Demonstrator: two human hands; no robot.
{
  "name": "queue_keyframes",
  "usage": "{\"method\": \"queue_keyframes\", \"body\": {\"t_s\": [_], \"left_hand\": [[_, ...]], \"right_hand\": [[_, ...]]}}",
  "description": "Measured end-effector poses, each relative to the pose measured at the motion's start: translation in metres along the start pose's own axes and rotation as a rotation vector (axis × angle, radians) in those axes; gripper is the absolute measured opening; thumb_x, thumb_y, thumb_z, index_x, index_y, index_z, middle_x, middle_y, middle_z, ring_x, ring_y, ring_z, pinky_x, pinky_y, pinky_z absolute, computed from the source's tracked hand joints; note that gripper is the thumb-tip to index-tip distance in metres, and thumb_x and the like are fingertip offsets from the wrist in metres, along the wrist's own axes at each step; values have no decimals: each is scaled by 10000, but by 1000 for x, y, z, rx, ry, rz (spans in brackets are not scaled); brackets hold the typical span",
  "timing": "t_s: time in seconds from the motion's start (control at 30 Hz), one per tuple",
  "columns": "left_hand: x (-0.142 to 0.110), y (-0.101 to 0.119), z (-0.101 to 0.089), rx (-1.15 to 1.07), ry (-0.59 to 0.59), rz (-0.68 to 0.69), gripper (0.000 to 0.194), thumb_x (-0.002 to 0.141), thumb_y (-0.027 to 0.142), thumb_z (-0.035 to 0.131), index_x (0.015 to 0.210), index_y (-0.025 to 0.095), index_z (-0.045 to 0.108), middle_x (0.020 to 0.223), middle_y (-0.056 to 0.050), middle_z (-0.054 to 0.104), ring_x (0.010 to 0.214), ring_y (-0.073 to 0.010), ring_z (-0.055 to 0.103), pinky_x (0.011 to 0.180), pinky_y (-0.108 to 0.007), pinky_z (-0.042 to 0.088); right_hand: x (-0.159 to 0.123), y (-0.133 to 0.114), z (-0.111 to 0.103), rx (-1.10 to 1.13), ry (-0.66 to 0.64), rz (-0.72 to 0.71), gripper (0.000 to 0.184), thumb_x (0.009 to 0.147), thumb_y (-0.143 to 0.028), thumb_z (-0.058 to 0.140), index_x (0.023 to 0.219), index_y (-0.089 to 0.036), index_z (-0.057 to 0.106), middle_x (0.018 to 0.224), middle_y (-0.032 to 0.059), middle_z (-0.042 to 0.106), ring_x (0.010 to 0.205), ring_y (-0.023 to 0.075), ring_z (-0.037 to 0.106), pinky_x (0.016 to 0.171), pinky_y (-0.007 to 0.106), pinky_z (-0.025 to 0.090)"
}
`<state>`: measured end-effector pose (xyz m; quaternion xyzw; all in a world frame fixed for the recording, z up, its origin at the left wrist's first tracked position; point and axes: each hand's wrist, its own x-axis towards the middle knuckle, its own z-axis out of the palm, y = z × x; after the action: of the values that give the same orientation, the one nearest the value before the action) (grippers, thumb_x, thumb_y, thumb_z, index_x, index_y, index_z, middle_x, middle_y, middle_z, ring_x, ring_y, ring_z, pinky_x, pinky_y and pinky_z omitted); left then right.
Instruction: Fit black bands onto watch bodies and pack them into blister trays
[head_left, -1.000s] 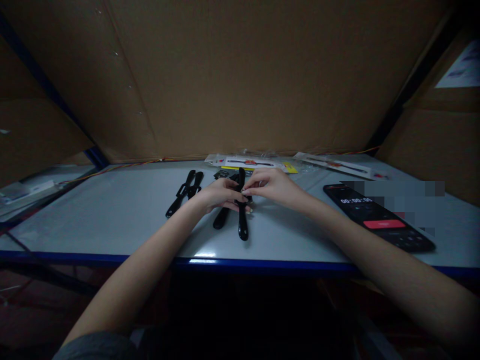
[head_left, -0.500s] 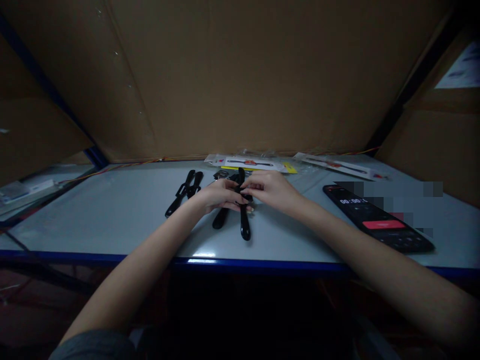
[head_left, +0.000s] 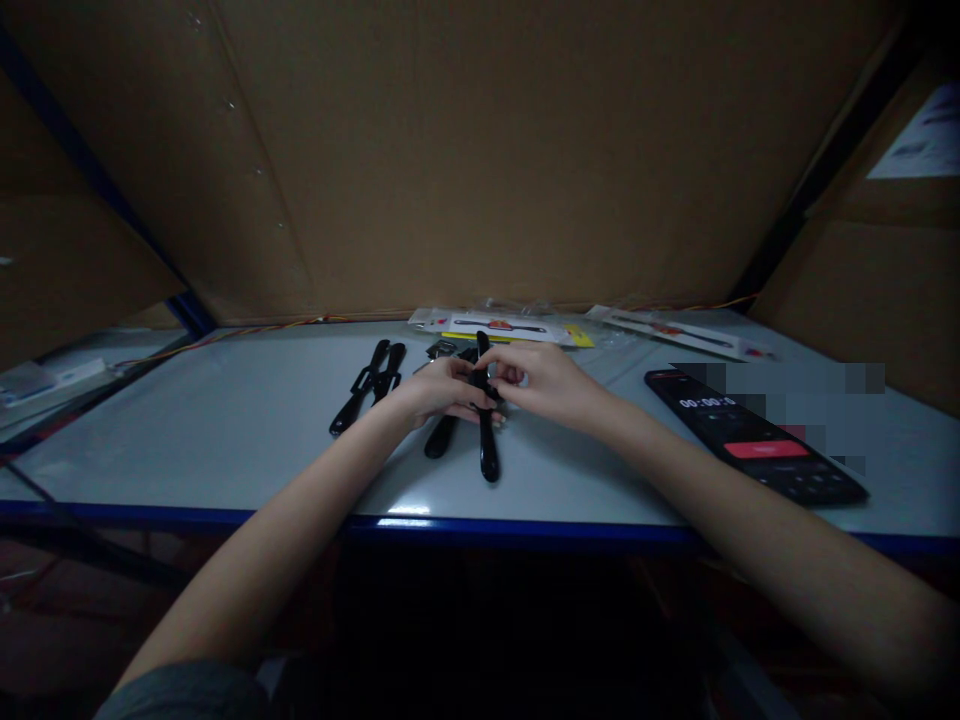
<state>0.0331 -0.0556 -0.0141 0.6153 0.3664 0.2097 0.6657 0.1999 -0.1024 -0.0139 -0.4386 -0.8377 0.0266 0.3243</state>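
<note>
A black spokeshave points lengthwise away from me above the table, its two handles at the near and far ends. My left hand grips its middle, fingers wrapped from the left side. From the right, my right hand has thumb and forefinger pinched at the same middle part; the small part between the fingertips is hidden. Partly under my left hand lies another spokeshave, with only a handle showing clearly. More black spokeshaves rest side by side to the left. Small metal pieces lie just behind my left hand.
Clear plastic packs with printed cards lie along the back, another pack to their right. A phone with a running timer lies at the right. Cardboard walls enclose the table, which has a blue front edge.
My right hand's fingers have shifted slightly and curled differently at the spokeshave's middle. The left hand and the spokeshave stay nearly still.
</note>
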Motion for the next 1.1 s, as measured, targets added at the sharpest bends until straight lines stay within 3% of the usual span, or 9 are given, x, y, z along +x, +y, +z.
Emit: {"method": "queue_keyframes", "body": {"t_s": [0.13, 0.27, 0.4, 0.57, 0.77, 0.97, 1.1], "left_hand": [[0, 1, -1, -13, -12, 8, 337, 632, 5, 679, 936, 44, 541, 838, -144, 673, 685, -197, 686, 681, -303, 547], [0, 4, -1, -41, -10, -11, 259, 713, 13, 596, 959, 52, 523, 812, -137, 675, 696, -198, 688, 633, -257, 542], [-2, 5, 1, -65, 2, -15, 249, 706, -23, 564, 935, 60, 512, 783, -118, 672, 672, -195, 688, 647, -272, 548], [0, 2, 2, -77, -4, -14, 266, 686, -30, 579, 935, 47, 521, 737, -107, 665, 651, -188, 683, 647, -285, 550], [1, 1, -1, -70, 27, -11, 385, 665, -25, 625, 1024, 21, 495, 768, -136, 667, 654, -215, 686, 650, -305, 560], [-4, 4, 1, -93, 57, -20, 752, 649, -30, 660, 1285, -6, 259, 832, -168, 661, 649, -225, 687, 611, -292, 561], [-7, 8, 5, -95, 35, -15, 675, 666, -43, 623, 1254, -17, 292, 784, -124, 655, 642, -219, 686, 628, -286, 560]], "right_hand": [[-1, 3, -1, -67, -14, -104, 293, 766, -85, 476, 1007, -195, 603, 858, 45, 617, 815, 157, 548, 708, 261, 385], [-3, 7, -2, -91, -3, -113, 310, 788, -93, 465, 1051, -198, 591, 934, 60, 629, 874, 173, 555, 748, 288, 399], [-3, 7, -1, -70, -2, -113, 357, 789, -78, 455, 1091, -207, 596, 971, 65, 636, 919, 180, 554, 787, 314, 401], [-2, 3, 1, -93, -13, -70, 274, 770, -95, 492, 964, -178, 667, 843, 72, 646, 810, 177, 564, 708, 294, 403], [-2, 2, -1, 84, -10, 132, 197, 741, -199, 575, 901, -176, 689, 693, 23, 656, 625, 131, 572, 603, 242, 404], [-1, 7, -2, 148, 60, 157, 171, 723, -321, 628, 762, -160, 668, 641, 16, 622, 580, 121, 540, 544, 233, 376], [0, 8, 3, 163, 109, 162, 232, 736, -368, 618, 643, -156, 601, 586, -5, 554, 544, 102, 473, 508, 225, 329]]}}
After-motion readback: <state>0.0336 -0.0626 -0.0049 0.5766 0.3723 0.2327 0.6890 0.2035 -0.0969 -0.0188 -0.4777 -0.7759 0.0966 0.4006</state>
